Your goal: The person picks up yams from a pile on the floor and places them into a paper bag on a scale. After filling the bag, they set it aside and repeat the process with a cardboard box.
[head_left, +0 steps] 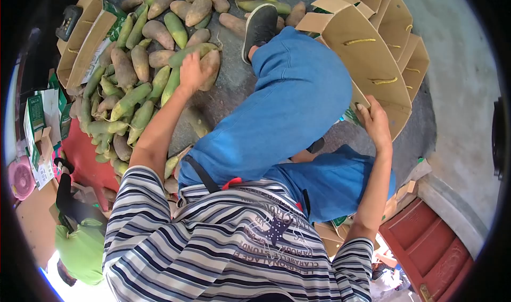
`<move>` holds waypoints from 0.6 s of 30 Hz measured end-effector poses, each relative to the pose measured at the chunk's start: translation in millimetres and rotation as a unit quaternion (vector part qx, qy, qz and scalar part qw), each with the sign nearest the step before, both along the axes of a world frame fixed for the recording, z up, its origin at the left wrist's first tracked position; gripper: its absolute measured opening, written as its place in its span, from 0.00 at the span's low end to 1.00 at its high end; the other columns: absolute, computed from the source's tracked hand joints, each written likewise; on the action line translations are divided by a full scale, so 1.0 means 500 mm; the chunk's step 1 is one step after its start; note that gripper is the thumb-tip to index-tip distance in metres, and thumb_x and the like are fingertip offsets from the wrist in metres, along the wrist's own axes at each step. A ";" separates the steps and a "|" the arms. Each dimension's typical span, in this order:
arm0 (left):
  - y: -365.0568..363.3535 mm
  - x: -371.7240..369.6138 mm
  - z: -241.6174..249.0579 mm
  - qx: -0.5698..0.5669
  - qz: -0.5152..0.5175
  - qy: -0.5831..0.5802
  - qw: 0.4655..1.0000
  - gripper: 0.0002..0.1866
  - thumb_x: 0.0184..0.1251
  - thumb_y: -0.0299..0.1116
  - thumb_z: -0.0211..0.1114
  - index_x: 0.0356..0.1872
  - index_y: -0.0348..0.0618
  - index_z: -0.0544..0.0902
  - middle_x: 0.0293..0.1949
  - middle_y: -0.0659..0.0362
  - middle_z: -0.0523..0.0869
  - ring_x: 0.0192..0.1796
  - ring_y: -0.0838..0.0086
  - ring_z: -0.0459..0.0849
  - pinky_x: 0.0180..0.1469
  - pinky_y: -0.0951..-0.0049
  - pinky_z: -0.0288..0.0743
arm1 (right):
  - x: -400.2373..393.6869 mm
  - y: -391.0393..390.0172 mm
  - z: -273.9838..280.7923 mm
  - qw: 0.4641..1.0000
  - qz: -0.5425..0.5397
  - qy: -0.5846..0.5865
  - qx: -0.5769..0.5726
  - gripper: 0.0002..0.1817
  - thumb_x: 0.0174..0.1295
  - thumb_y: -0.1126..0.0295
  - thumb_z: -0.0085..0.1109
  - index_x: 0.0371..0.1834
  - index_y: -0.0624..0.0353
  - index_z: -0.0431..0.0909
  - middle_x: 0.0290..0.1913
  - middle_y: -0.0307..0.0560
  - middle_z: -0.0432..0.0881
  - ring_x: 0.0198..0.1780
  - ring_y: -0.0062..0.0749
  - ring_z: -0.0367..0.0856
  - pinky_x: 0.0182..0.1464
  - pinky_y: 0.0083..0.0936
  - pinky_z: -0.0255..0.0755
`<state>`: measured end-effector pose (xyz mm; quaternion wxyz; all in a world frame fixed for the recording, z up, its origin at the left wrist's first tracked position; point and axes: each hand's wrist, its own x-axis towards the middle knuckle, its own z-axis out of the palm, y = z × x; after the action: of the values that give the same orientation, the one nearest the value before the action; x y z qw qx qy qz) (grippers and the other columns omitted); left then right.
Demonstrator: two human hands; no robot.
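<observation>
At the upper left of centre, my left hand (192, 74) rests on a long green radish (183, 56), with a brownish, soil-covered radish (210, 68) just beside its fingers. The ends of those fingers are hard to make out. On the right, my right hand (375, 122) grips the lower edge of an open cardboard box (367, 52) that has yellow rope handles. The thumb and fingers close on the cardboard. A large pile of green and brown radishes (125, 100) spreads over the dark floor to the left of my legs.
Further open boxes (396, 25) stand nested behind the held one. Another open box (88, 41) is at the upper left. A person in a green shirt (80, 249) is at the lower left, near a pink basin (22, 178). A red door (426, 243) lies at the lower right.
</observation>
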<state>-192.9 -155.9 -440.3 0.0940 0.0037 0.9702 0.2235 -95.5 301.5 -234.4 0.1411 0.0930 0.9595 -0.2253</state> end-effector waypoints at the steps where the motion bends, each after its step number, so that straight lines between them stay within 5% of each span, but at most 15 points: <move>1: -0.015 0.021 -0.015 -0.020 -0.075 0.000 0.997 0.36 0.49 0.41 0.68 0.60 0.38 0.66 0.56 0.43 0.70 0.58 0.47 0.68 0.59 0.58 0.65 | -0.001 0.000 0.001 1.000 0.000 0.002 0.002 0.11 0.62 0.66 0.55 0.45 0.58 0.73 0.41 0.55 0.79 0.44 0.51 0.78 0.44 0.38 0.70; 6: -0.034 0.180 -0.021 -0.178 -0.379 0.019 0.908 0.32 0.47 0.49 0.68 0.52 0.41 0.74 0.56 0.47 0.69 0.61 0.54 0.67 0.64 0.52 0.57 | 0.009 0.003 -0.002 1.000 0.011 0.020 0.016 0.12 0.62 0.66 0.54 0.45 0.58 0.73 0.41 0.55 0.80 0.44 0.51 0.78 0.44 0.38 0.70; 9: -0.066 0.256 -0.117 -0.175 -0.493 0.100 0.846 0.28 0.48 0.51 0.65 0.47 0.43 0.78 0.54 0.50 0.72 0.60 0.57 0.68 0.64 0.48 0.53 | 0.001 -0.003 0.001 1.000 0.010 0.010 0.011 0.11 0.62 0.65 0.54 0.46 0.57 0.73 0.41 0.56 0.79 0.44 0.51 0.78 0.44 0.38 0.69; 12: -0.088 0.314 -0.183 -0.216 -0.498 -0.129 0.830 0.24 0.49 0.47 0.65 0.46 0.45 0.79 0.50 0.53 0.75 0.58 0.59 0.69 0.63 0.50 0.55 | 0.002 0.000 0.002 1.000 0.004 -0.002 0.007 0.11 0.63 0.65 0.53 0.46 0.57 0.73 0.41 0.56 0.79 0.44 0.51 0.78 0.45 0.38 0.69; 18: -0.096 0.306 -0.202 -0.287 -0.469 -0.130 0.825 0.21 0.47 0.44 0.67 0.44 0.49 0.79 0.48 0.56 0.77 0.57 0.60 0.69 0.60 0.49 0.56 | 0.004 -0.004 0.004 1.000 0.001 -0.001 0.009 0.11 0.63 0.65 0.53 0.45 0.57 0.73 0.42 0.55 0.79 0.45 0.50 0.77 0.46 0.38 0.69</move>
<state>-40.0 -204.0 -541.4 0.3094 0.4024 0.8506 -0.1375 -93.5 299.4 -232.5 0.1414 0.0935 0.9616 -0.2160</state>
